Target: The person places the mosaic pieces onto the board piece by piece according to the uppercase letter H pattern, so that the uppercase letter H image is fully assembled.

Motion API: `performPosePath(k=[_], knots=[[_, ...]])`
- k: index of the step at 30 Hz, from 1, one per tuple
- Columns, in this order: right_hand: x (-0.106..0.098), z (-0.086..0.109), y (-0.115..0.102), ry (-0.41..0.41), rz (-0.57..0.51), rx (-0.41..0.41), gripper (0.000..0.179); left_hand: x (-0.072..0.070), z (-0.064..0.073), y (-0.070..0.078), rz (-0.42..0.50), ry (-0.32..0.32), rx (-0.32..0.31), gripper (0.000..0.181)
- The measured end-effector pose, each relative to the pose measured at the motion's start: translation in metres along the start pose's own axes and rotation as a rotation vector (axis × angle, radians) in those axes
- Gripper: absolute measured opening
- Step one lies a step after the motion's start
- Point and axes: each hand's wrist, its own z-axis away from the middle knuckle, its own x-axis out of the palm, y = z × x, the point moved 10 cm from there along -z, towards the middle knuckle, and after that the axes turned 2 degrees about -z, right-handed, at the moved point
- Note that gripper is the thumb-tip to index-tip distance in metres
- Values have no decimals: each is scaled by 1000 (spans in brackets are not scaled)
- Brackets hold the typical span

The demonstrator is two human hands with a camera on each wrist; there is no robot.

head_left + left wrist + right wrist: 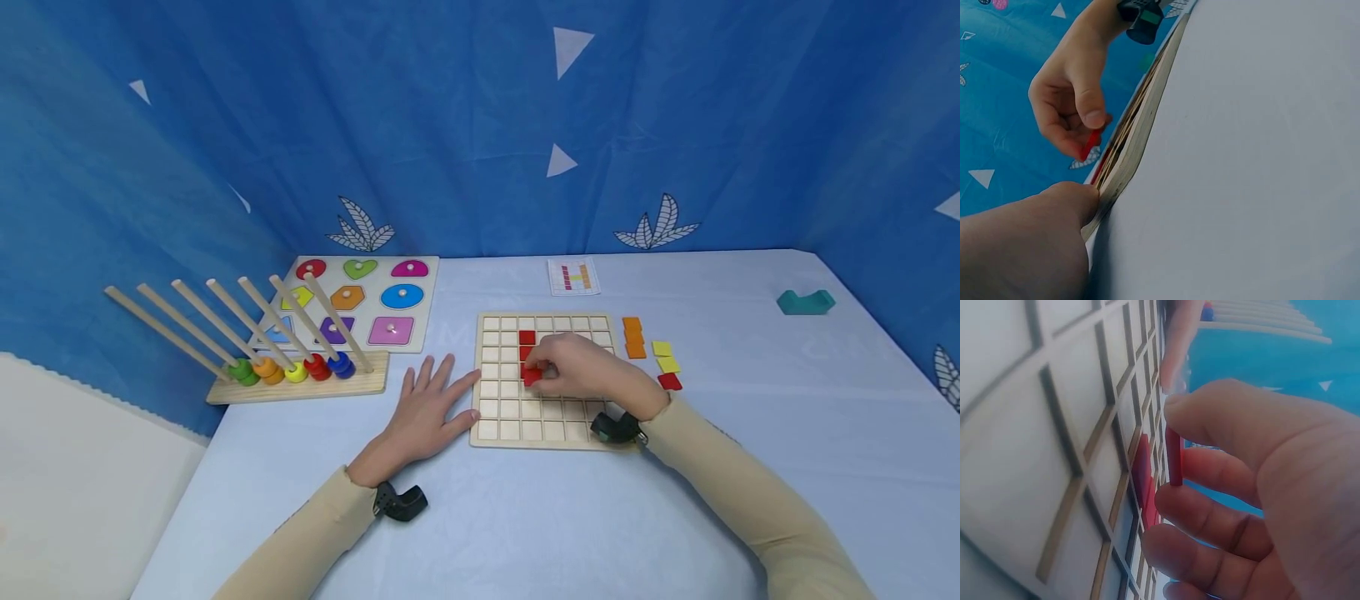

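A wooden grid board (pixel 510 431) lies on the table, with red square tiles (pixel 527 337) seated in one column of its cells. Over that column my right hand (pixel 576 365) pinches another red tile (pixel 1174 456) between thumb and fingers. In the right wrist view this tile stands on edge, a little off the grid. My left hand (pixel 425 414) rests spread on the table, its thumb and forefinger tips touching the board's left edge. Right of the board lie loose orange tiles (pixel 633 337), yellow tiles (pixel 666 357) and one red tile (pixel 670 382).
Behind the board is a pattern card (pixel 573 277). At the left stand a peg rack (pixel 375 375) with coloured rings and a shape puzzle board (pixel 427 321). A teal curved block (pixel 806 303) sits far right. A blue curtain (pixel 465 125) closes off the back.
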Motion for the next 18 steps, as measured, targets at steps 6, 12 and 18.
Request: performPosePath(k=[6,12,18], knots=[[7,-1,-4,-24,-11,-7,20,1,1,-2,-1,0,-1,61],[10,0,-8,-33,-9,-39,10,1,1,-1,10,1,-2,62],[10,1,-9,-24,-1,-57,8,0,0,0,5,1,1,62]])
